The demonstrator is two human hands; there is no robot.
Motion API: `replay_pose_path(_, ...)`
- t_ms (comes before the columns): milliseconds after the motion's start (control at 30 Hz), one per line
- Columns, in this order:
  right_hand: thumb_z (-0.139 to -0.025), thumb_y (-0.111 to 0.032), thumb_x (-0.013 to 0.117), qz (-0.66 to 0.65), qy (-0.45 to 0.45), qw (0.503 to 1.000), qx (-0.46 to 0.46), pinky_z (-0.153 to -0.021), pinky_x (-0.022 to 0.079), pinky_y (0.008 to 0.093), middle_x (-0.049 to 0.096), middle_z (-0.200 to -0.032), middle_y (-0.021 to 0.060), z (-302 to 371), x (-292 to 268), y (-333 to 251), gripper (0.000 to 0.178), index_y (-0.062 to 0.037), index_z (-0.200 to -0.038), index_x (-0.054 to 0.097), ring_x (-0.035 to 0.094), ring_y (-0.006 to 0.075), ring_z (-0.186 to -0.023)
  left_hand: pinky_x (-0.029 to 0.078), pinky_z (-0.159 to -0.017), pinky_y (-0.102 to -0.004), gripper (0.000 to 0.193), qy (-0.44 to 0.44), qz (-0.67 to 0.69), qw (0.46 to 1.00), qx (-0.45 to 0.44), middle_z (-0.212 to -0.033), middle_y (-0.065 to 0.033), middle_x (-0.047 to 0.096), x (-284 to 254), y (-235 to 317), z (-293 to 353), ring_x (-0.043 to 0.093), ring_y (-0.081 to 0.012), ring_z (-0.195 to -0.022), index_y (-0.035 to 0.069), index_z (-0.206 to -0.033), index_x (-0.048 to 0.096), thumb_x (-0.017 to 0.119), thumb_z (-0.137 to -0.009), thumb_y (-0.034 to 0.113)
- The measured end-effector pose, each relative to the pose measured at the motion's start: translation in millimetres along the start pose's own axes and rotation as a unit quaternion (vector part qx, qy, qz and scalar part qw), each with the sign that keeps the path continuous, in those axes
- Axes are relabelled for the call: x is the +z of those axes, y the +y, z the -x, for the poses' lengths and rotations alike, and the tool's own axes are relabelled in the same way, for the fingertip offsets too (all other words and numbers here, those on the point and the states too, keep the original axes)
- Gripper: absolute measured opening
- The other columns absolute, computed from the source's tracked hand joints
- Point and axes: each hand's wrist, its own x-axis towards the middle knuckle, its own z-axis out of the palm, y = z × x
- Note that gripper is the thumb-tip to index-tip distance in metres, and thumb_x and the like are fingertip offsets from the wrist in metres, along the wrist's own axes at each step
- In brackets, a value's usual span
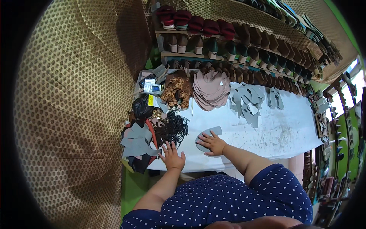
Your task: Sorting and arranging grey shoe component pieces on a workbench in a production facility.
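Note:
Under my right hand lies a curved grey cut piece, flat on the white-covered table. That hand rests palm down with its fingers spread, covering part of the piece. My left hand is at the table's left side with its fingers apart and nothing held. Just beyond its fingertips sits a tangled heap of black strips. Beside it to the left is a pile of grey cut pieces, whose nearest tip comes close to my left fingers.
Stacked pink pieces, leopard-print pieces and grey cut-outs lie along the table's far side. A clear tray stands at the far left. Shelves of heeled shoes rise behind; more shelving lines the right.

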Motion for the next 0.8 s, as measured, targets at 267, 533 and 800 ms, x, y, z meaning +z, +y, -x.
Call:
replay_pose_path(267,-0.091,-0.052,0.059,-0.037,0.018,0.998,0.046,-0.122,0.012,0.0588,0.027,-0.165,0.0110,-1,10,4,0.082,-0.0160,-0.159,0.030,0.021,0.0319,-0.154,0.006,-0.118,-0.0670,0.085,-0.002,-0.008,1.000,0.003,-0.169,-0.0151,0.011,-3,2,-1,0.010,-0.0384,-0.155,0.013,-0.161,0.022,0.056,-0.091,0.047)
replay_pose_path(533,-0.090,-0.052,0.059,-0.007,-0.012,1.000,0.021,-0.121,0.012,0.0611,0.025,-0.166,0.0086,0,2,0,0.079,-0.0249,-0.159,0.030,0.018,0.0324,-0.155,0.006,-0.118,-0.0680,0.086,-0.016,-0.007,1.000,0.000,-0.169,-0.0148,0.010,-4,1,1,0.008,-0.0382,-0.155,0.013,-0.161,0.022,0.056,-0.090,0.047)
replay_pose_path(800,-0.090,-0.053,0.059,-0.006,-0.017,1.000,0.018,-0.121,0.010,0.0619,0.022,-0.167,0.0082,-3,4,4,0.079,-0.0270,-0.159,0.030,0.018,0.0327,-0.155,0.004,-0.118,-0.0678,0.085,-0.019,0.000,1.000,0.000,-0.169,-0.0143,0.009,-3,0,-3,0.008,-0.0386,-0.155,0.014,-0.161,0.022,0.056,-0.090,0.047)
